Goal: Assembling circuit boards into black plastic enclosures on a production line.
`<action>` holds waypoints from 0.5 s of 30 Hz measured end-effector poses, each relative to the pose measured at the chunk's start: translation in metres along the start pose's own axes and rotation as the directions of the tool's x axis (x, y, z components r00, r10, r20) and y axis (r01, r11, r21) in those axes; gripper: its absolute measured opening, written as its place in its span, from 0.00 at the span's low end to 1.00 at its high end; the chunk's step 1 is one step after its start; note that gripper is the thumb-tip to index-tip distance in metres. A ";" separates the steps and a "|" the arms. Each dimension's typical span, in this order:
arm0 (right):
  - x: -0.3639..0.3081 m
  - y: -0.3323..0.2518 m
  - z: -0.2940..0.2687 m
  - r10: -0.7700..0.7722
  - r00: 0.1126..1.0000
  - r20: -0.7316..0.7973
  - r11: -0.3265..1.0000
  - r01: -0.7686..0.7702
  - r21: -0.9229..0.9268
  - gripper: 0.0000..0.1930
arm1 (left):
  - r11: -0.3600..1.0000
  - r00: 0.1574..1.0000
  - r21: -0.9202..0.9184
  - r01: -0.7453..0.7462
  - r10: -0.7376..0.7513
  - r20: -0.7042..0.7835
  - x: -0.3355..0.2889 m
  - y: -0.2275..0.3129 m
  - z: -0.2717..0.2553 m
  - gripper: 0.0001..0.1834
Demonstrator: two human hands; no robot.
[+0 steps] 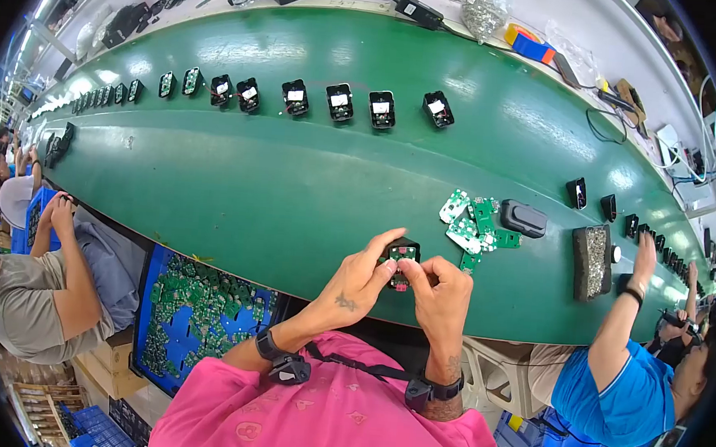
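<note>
Near the table's front edge I hold a small black plastic housing [405, 244] with a green circuit board [400, 283] inside it; red parts show on the board. My left hand [360, 270] is wrapped round the housing's left side, its thumb on the board. From the right, my right hand [439, 296] grips the same piece, with its thumb pressing close to the left thumb. The fingers' undersides are hidden. Just right of my hands lies a loose pile of green circuit boards [483, 216], beside a closed black case [523, 218].
Black housings with white labels [339, 102] stand in a row along the green table [294, 194]. A bin of circuit boards [203, 304] is at my lower left. A foam-like block [592, 261] lies right. Co-workers sit on both sides; one's hand [645, 258] reaches over the table.
</note>
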State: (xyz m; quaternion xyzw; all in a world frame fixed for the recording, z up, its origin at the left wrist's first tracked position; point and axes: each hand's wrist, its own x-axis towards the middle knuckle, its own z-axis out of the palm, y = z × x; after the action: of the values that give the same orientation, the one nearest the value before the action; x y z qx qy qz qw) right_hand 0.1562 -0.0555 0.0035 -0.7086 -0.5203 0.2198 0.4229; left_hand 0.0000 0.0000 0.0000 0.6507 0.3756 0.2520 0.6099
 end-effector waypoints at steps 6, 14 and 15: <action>-0.002 0.005 0.005 0.179 0.984 0.010 0.971 -0.178 0.159 0.15 | 1.000 0.995 -0.008 -0.025 0.024 -0.101 0.002 -0.005 0.005 0.22; -0.004 0.006 0.008 0.015 1.000 -0.017 0.999 -0.015 0.041 0.13 | 0.999 0.989 0.001 -0.044 0.044 -0.140 0.006 0.000 0.012 0.19; -0.005 0.004 0.011 0.013 1.000 -0.017 0.999 -0.013 0.039 0.13 | 0.999 0.989 0.000 -0.046 0.046 -0.141 0.006 -0.001 0.013 0.19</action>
State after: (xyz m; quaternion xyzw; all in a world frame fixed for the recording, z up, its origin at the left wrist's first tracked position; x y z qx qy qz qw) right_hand 0.1481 -0.0565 -0.0062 -0.7054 -0.5076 0.2266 0.4398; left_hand 0.0137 -0.0029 -0.0035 0.6387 0.4023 0.3120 0.5770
